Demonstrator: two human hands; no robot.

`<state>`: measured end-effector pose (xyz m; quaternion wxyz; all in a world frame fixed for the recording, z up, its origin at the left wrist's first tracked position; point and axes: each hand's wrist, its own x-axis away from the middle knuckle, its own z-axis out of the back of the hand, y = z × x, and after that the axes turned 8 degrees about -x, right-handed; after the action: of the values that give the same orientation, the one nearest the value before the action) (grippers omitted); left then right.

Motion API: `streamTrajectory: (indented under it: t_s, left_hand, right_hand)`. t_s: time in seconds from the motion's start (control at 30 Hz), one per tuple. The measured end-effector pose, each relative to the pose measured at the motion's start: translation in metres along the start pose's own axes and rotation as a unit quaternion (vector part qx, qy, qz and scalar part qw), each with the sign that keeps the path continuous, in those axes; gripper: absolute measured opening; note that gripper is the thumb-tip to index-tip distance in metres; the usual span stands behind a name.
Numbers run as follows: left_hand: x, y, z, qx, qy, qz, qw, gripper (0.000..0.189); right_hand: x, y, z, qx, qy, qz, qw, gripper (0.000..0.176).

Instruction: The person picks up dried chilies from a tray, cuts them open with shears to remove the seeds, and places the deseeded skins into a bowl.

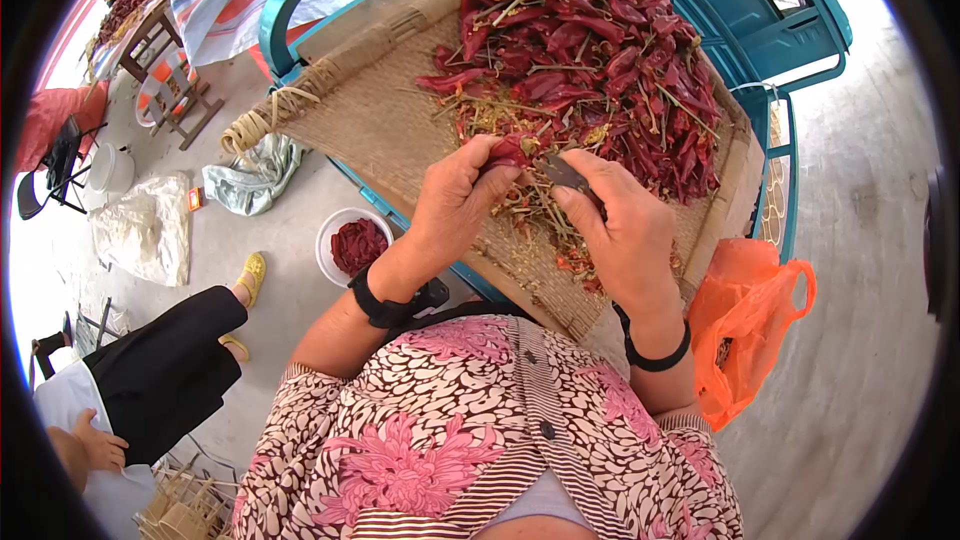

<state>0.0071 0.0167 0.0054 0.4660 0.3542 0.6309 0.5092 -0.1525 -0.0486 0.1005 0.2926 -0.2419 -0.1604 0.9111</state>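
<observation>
Closest to the lens, a floral blouse (470, 440) fills the lower frame, and both forearms are stretched forward from it over a woven tray (370, 110).

The left hand (455, 205), with a black watch (375, 305) at the wrist, is pinched shut on a red chili (508, 152), which is gripped between thumb and fingertips. The chili is turned toward the right hand (625, 235), apparently so that its end is offered to the tool held there. The right hand is closed on a dark blade (566, 173), which is pressed between the thumb and curled fingers and pointed at the chili; whether it is a knife or scissors cannot be told. The two hands are kept nearly touching, just above the tray.

Beyond both hands, a pile (590, 50) of dried chilies is heaped on the tray. Under and just before the fingers, loose stems (545, 220) and seeds are scattered on the weave.

The tray is tilted against a teal frame (290, 10), so its contents are brought within reach.

Below the left hand, on the floor, a white bowl (322, 240) is seen, partly filled with red chili. Beside the right wrist an orange bag (745, 310) hangs open; its contents cannot be made out.
</observation>
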Motion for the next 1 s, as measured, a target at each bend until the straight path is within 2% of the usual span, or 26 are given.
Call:
streamTrajectory:
  t_s: [0.2,0.33,0.43,0.53,0.6,0.67,0.73,0.8,0.9,1.0]
  left_hand:
    - [0.001,-0.002,0.000,-0.068,0.007,-0.023,0.997,0.016]
    - [0.001,0.000,-0.004,-0.079,0.029,-0.029,0.996,0.015]
    - [0.000,0.002,-0.001,-0.144,0.015,-0.058,0.988,0.014]
    - [-0.004,0.003,-0.005,-0.146,0.025,-0.114,0.982,0.012]
    - [-0.004,0.000,-0.005,-0.137,0.009,-0.110,0.984,0.011]
    - [-0.003,0.000,-0.005,-0.127,-0.010,-0.101,0.987,0.010]
    - [0.000,0.000,-0.003,-0.117,-0.029,-0.088,0.989,0.010]
    - [0.001,-0.004,0.000,-0.132,-0.032,-0.115,0.984,0.014]
    - [0.001,-0.008,-0.002,-0.138,-0.021,-0.152,0.978,0.018]
    - [-0.004,-0.009,-0.004,-0.150,-0.007,-0.185,0.971,0.018]
  right_hand:
    - [-0.003,-0.004,0.001,0.042,-0.014,0.013,0.999,0.029]
    - [0.000,-0.007,0.004,0.054,-0.024,-0.017,0.998,0.029]
    - [0.000,-0.005,0.002,0.045,-0.013,-0.023,0.999,0.030]
    - [0.002,0.000,-0.005,0.031,0.007,-0.016,0.999,0.031]
    - [0.005,0.005,-0.011,0.020,0.015,-0.017,1.000,0.030]
    - [0.004,0.007,-0.010,-0.138,-0.042,-0.109,0.984,0.029]
    - [0.004,0.011,-0.008,-0.310,-0.095,-0.212,0.922,0.029]
    - [0.006,0.019,-0.007,-0.485,-0.139,-0.320,0.802,0.029]
    - [0.010,0.023,-0.004,-0.671,-0.176,-0.380,0.613,0.029]
    - [0.014,0.024,-0.011,-0.781,-0.172,-0.375,0.468,0.026]
